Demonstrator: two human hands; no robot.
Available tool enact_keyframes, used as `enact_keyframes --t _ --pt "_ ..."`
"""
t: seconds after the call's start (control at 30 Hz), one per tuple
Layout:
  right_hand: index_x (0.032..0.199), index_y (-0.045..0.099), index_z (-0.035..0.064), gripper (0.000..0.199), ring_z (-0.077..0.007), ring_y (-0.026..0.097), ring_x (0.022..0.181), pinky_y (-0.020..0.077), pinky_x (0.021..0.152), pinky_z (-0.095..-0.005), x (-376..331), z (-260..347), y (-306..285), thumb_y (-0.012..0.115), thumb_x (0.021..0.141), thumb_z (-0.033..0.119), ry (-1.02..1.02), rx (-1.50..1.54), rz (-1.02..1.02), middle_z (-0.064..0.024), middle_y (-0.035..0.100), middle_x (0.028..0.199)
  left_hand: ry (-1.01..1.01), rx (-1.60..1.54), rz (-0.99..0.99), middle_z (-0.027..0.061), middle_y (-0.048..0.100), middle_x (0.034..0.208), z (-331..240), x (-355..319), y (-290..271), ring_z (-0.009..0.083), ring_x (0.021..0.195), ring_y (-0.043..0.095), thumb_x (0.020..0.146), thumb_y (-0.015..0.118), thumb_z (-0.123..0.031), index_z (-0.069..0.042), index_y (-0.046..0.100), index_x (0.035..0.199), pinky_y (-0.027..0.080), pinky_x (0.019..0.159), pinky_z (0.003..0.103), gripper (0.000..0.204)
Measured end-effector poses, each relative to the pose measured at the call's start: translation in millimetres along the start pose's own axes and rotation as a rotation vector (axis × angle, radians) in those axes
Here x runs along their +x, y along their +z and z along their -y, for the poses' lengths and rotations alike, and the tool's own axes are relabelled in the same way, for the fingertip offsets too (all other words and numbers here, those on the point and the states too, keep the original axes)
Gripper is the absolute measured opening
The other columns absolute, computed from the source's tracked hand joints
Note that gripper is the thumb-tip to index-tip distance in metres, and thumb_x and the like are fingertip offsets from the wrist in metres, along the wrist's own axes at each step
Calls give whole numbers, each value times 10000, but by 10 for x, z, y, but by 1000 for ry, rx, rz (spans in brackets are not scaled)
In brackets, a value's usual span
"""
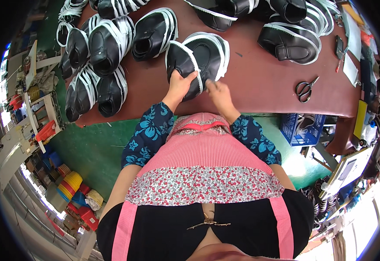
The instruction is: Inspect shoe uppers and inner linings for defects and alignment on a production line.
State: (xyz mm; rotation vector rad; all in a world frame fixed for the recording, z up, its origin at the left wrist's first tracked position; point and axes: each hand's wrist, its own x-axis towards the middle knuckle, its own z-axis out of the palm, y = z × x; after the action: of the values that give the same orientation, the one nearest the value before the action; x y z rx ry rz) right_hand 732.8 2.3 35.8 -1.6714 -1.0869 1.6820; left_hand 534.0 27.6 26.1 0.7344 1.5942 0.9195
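Left hand (pixel 179 85) clamped on black shoe upper (pixel 197 58), steadying it on red-brown table (pixel 259 82). Right hand (pixel 216 89) pinching white edge at 6 o'clock. Scissors (pixel 305 89) at 3 o'clock, within reach.

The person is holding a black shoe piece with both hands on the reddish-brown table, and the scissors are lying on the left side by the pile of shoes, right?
Not quite. The scissors lie on the right side of the reddish-brown table, away from the pile. The head view shows this. The rest holds: the left hand and right hand hold the black shoe piece.
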Motion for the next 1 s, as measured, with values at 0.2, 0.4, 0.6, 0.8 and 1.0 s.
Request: enact_keyframes --t 0.2,0.4,0.6,0.8,1.0 --pt "883 657 64 387 -60 446 588 348 544 -281 75 -277 124 663 1129 363 83 125 57 54 531 692 -1 52 -4 164 768 1310 8 83 25 267 1191 740 899 907 -193 58 699 1358 576 1033 398 563" --pt "873 632 103 381 -51 422 541 301 504 -267 -22 -152 23 667 1131 381 260 490 134 67 501 657 -70 -45 48 148 757 1334 -54 34 20 256 1211 726 914 895 -175 52 695 1376 564 1053 395 552" --pt "870 657 85 388 -64 437 556 323 510 -268 228 -183 -99 671 1127 375 108 265 -50 47 516 687 10 -11 39 152 754 1359 -30 45 -12 260 1227 727 918 893 -152 52 689 1402 564 1064 393 563" --pt "1007 708 -14 425 -360 677 705 539 698 -457 592 -373 -378 671 1106 397 -331 -370 -99 -203 692 801 25 -4 22 167 758 1351 -53 -36 57 270 1232 729 915 896 -174 61 692 1387 565 1065 393 565" --pt "1025 725 -21 412 -448 731 824 558 755 -499 474 -81 -337 671 1089 383 -272 -389 11 -274 716 864 45 28 48 174 760 1344 -74 -8 -24 267 1224 729 916 902 -198 72 693 1379 560 1070 397 575"
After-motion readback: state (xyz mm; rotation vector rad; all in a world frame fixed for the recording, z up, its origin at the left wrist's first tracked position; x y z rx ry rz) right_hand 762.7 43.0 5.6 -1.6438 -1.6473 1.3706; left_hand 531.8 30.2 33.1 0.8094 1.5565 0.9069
